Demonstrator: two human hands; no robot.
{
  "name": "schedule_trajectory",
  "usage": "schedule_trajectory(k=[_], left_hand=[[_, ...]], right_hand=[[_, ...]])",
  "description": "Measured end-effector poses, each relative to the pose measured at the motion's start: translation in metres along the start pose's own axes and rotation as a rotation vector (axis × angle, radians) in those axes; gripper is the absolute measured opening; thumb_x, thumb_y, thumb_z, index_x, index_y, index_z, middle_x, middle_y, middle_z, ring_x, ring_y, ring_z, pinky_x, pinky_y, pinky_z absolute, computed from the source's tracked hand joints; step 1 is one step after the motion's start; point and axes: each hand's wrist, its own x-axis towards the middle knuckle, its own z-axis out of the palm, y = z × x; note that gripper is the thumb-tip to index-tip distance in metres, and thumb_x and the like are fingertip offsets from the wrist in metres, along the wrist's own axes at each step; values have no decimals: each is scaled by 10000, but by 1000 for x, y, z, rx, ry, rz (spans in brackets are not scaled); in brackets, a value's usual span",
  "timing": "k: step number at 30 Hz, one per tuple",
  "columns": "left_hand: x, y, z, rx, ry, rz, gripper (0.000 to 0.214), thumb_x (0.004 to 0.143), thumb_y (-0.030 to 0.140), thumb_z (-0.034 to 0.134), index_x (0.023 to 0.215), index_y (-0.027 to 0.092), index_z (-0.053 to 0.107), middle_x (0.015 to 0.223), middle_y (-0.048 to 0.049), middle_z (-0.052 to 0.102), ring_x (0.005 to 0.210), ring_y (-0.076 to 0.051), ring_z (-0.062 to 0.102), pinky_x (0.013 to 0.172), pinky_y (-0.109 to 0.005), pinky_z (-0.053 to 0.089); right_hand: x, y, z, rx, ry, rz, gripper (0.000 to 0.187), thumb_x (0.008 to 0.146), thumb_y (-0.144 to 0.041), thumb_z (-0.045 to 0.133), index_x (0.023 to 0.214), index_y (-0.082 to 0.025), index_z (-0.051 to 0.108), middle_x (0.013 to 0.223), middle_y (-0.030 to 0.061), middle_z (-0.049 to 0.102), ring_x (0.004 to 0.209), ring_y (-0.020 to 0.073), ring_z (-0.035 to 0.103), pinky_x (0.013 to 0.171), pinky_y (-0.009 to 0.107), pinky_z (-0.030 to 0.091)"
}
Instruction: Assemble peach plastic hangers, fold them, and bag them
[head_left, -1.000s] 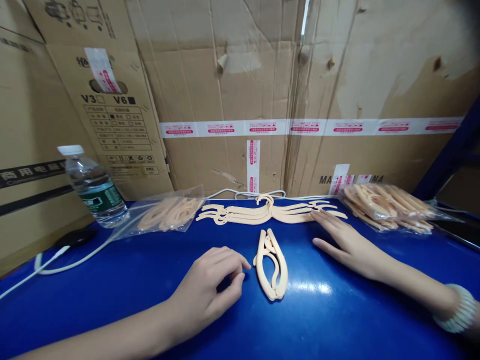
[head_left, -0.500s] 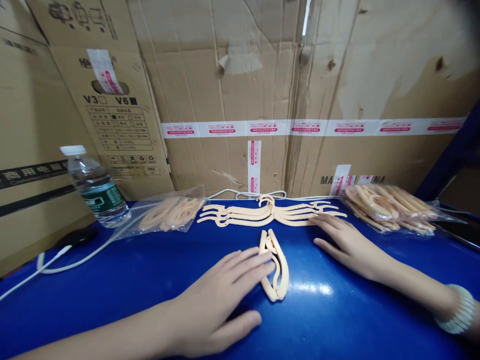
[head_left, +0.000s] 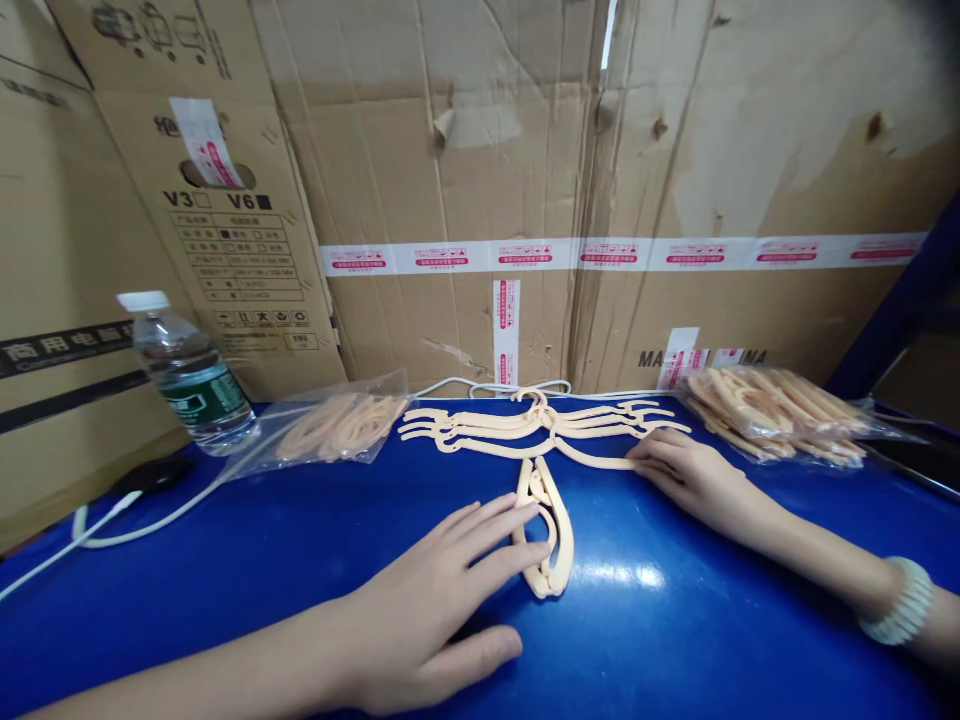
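Unfolded beige plastic hangers [head_left: 495,432] lie overlapped at the back of the blue table, their hooks toward the cardboard. My right hand [head_left: 686,468] pinches the right arm end of the nearest hanger [head_left: 592,458], which sits slightly askew from the others. Closer to me lies a folded hanger [head_left: 561,540], its two arms swung together toward the back. Across its left side rest the fingertips of my left hand [head_left: 457,580], spread flat with the thumb apart on the table side.
Bagged folded hangers lie in a clear bag [head_left: 345,425] at left and a fuller bag [head_left: 780,410] at right. A water bottle [head_left: 195,380], a black charger [head_left: 156,474] and white cable stand left. Cardboard [head_left: 450,180] walls the back; a dark device [head_left: 926,460] lies far right.
My right hand has closed on the nearest hanger's right end and drawn it toward me, apart from the overlapped ones. My left hand stays nearly still on the folded hanger.
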Motion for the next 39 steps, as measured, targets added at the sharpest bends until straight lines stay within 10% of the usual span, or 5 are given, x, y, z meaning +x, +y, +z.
schedule_trajectory(k=[16, 26, 33, 39], left_hand=[[6, -15, -2, -604, 371, -363, 322, 926, 353, 503, 1223, 250, 574, 1328, -63, 579, 1262, -253, 505, 1076, -426, 403], [12, -32, 10, -1005, 663, -524, 791, 827, 400, 677, 1461, 280, 220, 1570, -137, 226, 1258, -281, 514, 1041, -426, 437], [6, -19, 10, -826, 496, -430, 709, 863, 348, 623, 1463, 307, 245, 1364, -110, 475, 854, -147, 593, 882, -365, 476], [5, -13, 2, -582, 409, -425, 315, 900, 360, 529, 1178, 247, 624, 958, -38, 642, 927, -232, 572, 919, -394, 426]], right_hand=[[-8, -9, -28, 28, 234, 198, 258, 899, -439, 510, 957, -214, 621, 886, 87, 727, 785, 269, 695, 672, 365, 549], [-21, -34, -28, 72, 213, 48, 154, 940, -296, 500, 1021, -246, 621, 945, 65, 690, 844, 233, 672, 716, 301, 532], [-28, -53, -23, 57, 106, -103, 276, 960, -184, 451, 1200, -281, 546, 1035, 63, 655, 896, 187, 666, 732, 271, 542], [-32, -62, -20, -23, 126, -158, 335, 954, -165, 445, 1258, -268, 540, 1091, 81, 648, 939, 192, 653, 736, 271, 545]])
